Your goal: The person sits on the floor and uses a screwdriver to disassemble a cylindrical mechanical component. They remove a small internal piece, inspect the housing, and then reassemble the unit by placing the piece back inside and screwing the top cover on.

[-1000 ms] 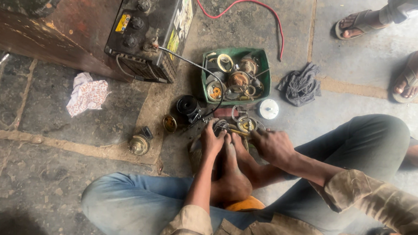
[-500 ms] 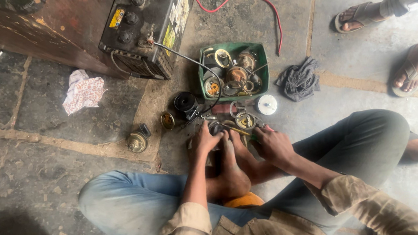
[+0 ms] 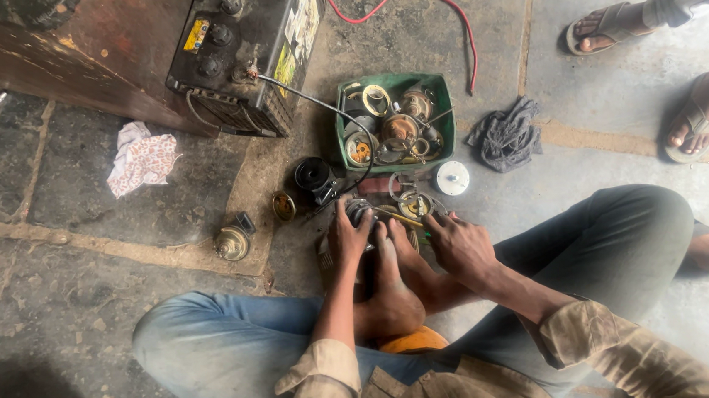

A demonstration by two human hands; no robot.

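Head view: left hand clamps a round metal part against the floor, bare feet bracing it from 6 o'clock. Right hand rests beside it, fingers curled; whether it grips anything, cannot tell. Green tray of spares sits at 12 o'clock, within reach.

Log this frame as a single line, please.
left hand: grips round metal part | right hand: on floor beside it | bare feet brace work | green tray of parts ahead

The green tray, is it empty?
No, the green tray is crowded with round metal parts and rings, just beyond the left hand.
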